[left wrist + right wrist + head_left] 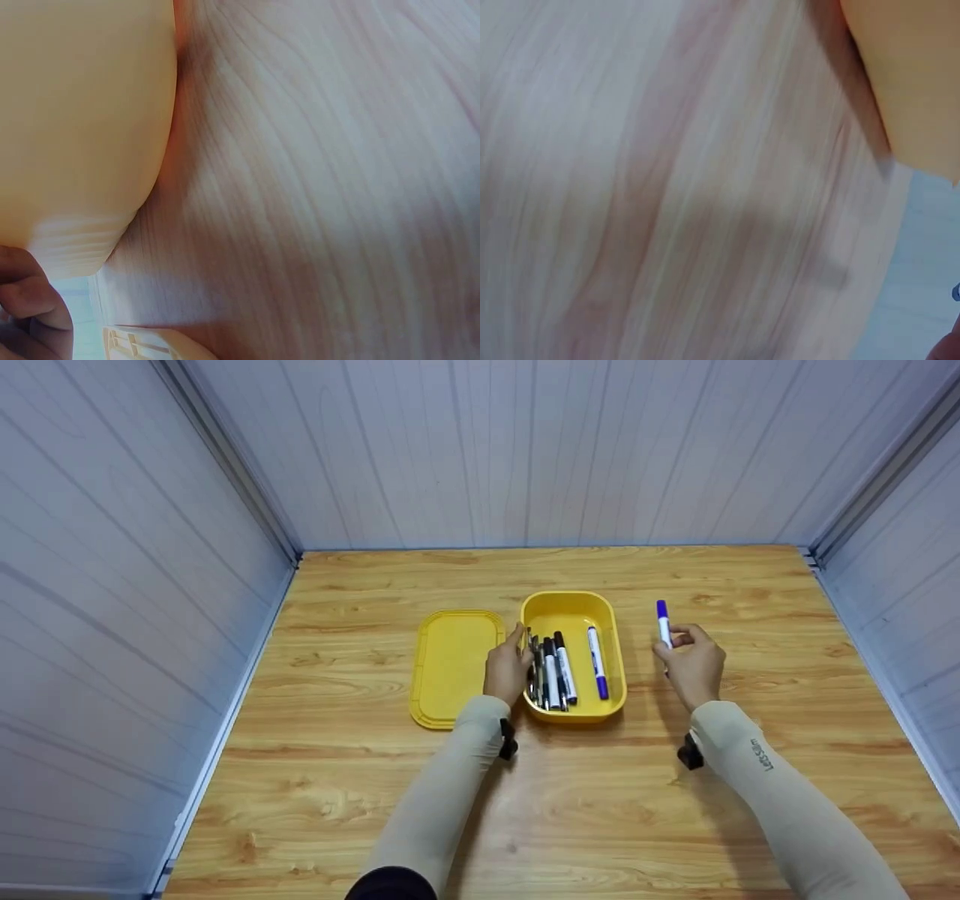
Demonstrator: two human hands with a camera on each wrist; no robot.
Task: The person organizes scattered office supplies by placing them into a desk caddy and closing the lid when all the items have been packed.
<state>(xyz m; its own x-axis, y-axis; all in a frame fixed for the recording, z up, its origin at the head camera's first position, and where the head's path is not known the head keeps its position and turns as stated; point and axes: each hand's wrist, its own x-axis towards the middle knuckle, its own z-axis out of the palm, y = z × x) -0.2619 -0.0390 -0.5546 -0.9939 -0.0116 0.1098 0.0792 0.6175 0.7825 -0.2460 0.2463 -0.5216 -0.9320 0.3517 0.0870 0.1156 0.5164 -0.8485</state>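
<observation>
My right hand [694, 660] pinches a white marker with a purple cap [663, 619], held upright just right of the yellow box [570, 718]. At the box's left side, my left hand [506, 667] grips the rim. Along the left inside the box lie several black and white markers [551, 675] and pens. A second purple-capped marker [597, 664] lies apart from them on the box floor. The left wrist view has the box wall [82, 127] with curled fingers [34, 296] at its edge. In the right wrist view only a fingertip [949, 346] shows.
The yellow lid [454, 667] lies flat on the wooden table [337, 802], left of the box and partly behind my left hand. Pale panel walls [487, 457] enclose the table at the back and both sides.
</observation>
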